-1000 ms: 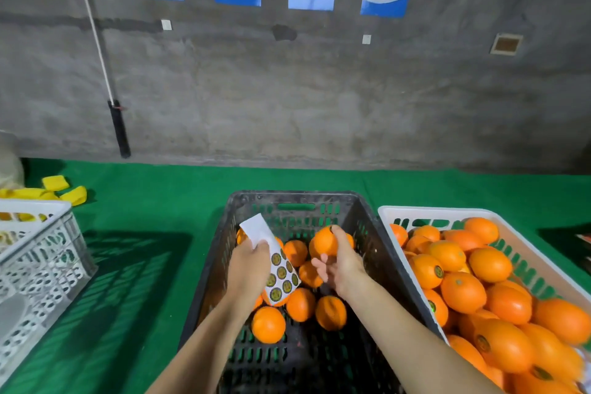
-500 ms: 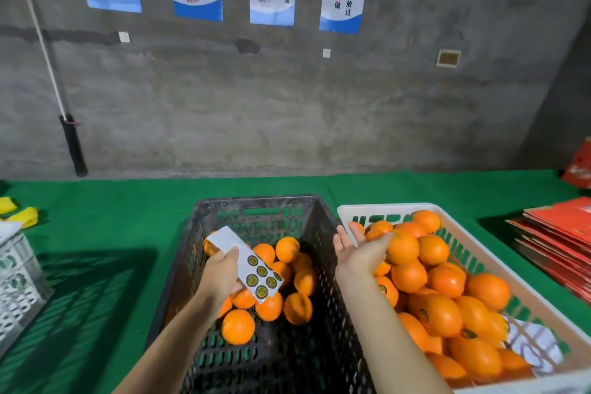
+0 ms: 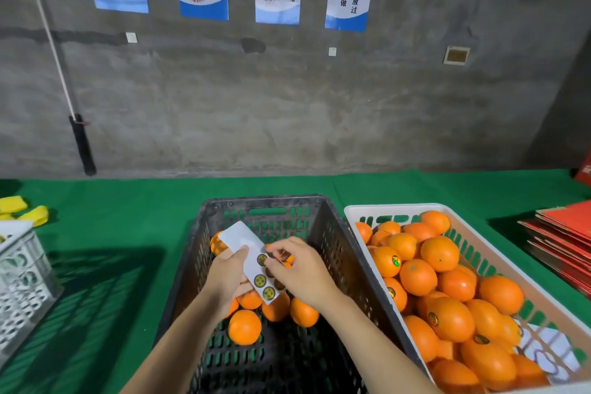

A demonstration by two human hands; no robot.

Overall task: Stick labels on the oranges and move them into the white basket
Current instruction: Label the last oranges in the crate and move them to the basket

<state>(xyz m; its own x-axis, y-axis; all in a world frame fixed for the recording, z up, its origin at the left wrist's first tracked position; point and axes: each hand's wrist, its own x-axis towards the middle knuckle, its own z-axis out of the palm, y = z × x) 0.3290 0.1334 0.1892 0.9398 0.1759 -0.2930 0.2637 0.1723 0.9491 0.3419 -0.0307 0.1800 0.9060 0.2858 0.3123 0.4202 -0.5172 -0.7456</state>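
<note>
Right hand point(image 3: 302, 275) back from white basket point(image 3: 351, 213) at 3 o'clock, fingertips pinching label on sheet point(image 3: 252, 257); left hand point(image 3: 228, 275) grips sheet over black crate point(image 3: 204, 233).

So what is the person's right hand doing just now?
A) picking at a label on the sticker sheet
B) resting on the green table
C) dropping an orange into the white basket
A: the right hand has its fingertips on the sticker sheet, which the left hand holds over the black crate.
</note>
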